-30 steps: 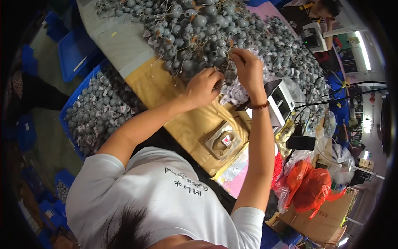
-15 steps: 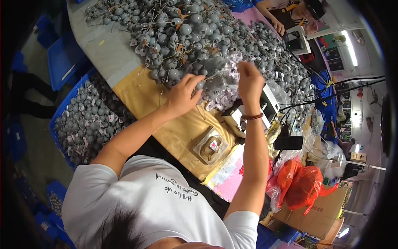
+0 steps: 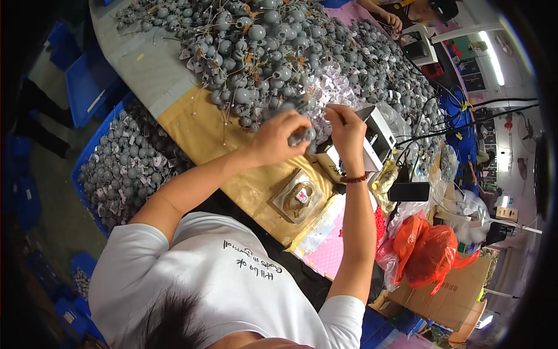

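My left hand [image 3: 280, 138] is closed around a small grey ball-shaped part [image 3: 302, 137], just above the near edge of the heap. Close by on the right, my right hand [image 3: 347, 132] has its thumb and fingers pinched together; whatever they hold is too small or blurred to make out. Beyond both hands spreads a big heap of grey ball-shaped parts [image 3: 256, 61] with thin wires or strings. White tags [image 3: 337, 84] lie in a pile among them. A clear square stand [image 3: 285, 203] bearing a rounded piece with a red-and-white mark sits nearer me.
A white-and-black machine [image 3: 378, 139] stands beside my right hand, with a black phone [image 3: 408, 192] close by. Red plastic bags [image 3: 433, 250] lie at the right. More grey parts fill a blue crate [image 3: 78, 168] on the left. A co-worker's hand [image 3: 394, 22] is at the far end.
My left hand has moved right and closed around the grey part. My right hand has come down slightly, bringing the two hands closer together. The blurred grey parts between them have shifted nearer me.
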`<state>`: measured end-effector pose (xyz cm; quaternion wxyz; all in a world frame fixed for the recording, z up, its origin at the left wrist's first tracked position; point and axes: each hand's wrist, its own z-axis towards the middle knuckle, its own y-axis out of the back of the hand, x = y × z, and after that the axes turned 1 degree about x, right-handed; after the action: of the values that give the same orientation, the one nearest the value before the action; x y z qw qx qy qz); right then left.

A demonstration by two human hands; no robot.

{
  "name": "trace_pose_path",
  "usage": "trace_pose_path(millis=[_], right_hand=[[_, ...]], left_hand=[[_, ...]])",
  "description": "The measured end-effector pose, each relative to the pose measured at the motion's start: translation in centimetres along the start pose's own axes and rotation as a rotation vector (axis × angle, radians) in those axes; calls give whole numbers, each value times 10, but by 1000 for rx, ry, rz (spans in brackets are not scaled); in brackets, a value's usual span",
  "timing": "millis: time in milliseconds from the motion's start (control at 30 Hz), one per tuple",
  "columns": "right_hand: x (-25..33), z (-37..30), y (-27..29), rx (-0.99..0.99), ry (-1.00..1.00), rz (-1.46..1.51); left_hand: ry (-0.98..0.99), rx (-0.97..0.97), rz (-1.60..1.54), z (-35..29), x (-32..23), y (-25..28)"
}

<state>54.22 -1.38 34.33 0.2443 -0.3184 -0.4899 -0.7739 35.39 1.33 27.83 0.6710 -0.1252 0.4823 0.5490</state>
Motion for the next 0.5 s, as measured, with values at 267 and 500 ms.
trace_pose_path(millis=[267, 500], right_hand=[[7, 3, 0, -283, -108, 188], [-21, -6, 13, -275, -83, 189]], left_hand=[[-120, 134, 108, -30, 2, -28], [-48, 111, 246, -64, 37, 4]])
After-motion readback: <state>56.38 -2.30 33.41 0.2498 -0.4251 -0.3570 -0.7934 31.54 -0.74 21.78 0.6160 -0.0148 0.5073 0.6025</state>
